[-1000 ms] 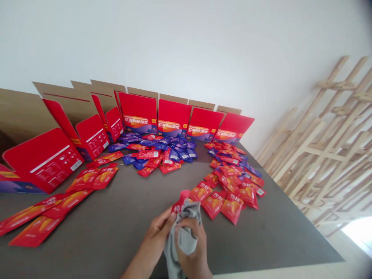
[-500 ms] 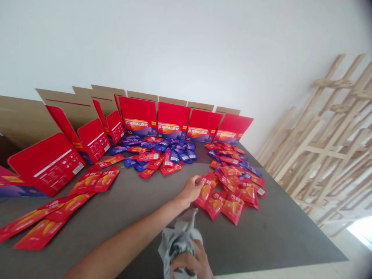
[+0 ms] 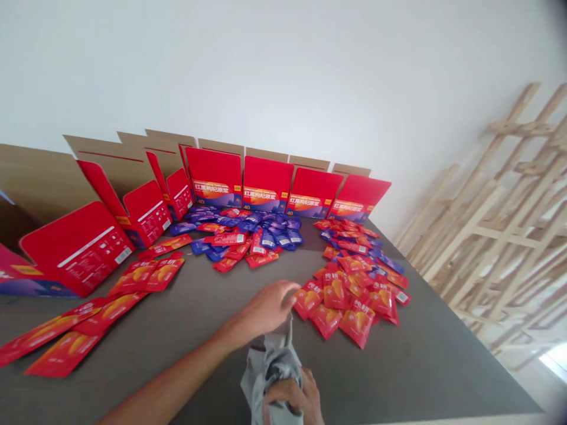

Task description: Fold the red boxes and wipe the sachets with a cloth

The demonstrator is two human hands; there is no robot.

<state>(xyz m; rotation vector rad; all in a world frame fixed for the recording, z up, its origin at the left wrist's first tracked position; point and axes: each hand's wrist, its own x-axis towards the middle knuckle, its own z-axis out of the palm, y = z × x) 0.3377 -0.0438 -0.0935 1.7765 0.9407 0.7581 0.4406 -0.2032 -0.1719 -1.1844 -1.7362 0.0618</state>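
My left hand (image 3: pixel 268 305) reaches across the grey table (image 3: pixel 186 330), fingers loosely spread, holding nothing, its tips just touching or beside a red sachet (image 3: pixel 307 298) at the near edge of the right-hand pile of red sachets (image 3: pixel 358 289). My right hand (image 3: pixel 292 401) sits at the table's near edge, its fingers closed round a bunched grey cloth (image 3: pixel 271 363) that rises up toward my left wrist.
A mixed heap of blue and red sachets (image 3: pixel 248 233) lies at the back centre. Longer red packets (image 3: pixel 88 316) lie at the left. Open red cartons (image 3: pixel 266 183) line the wall and left side. Wooden frames (image 3: pixel 500 218) lean at the right.
A second ago both hands held the cloth and a red sachet. My left hand then reached out and laid the sachet by the right pile, and now draws back slightly, empty.
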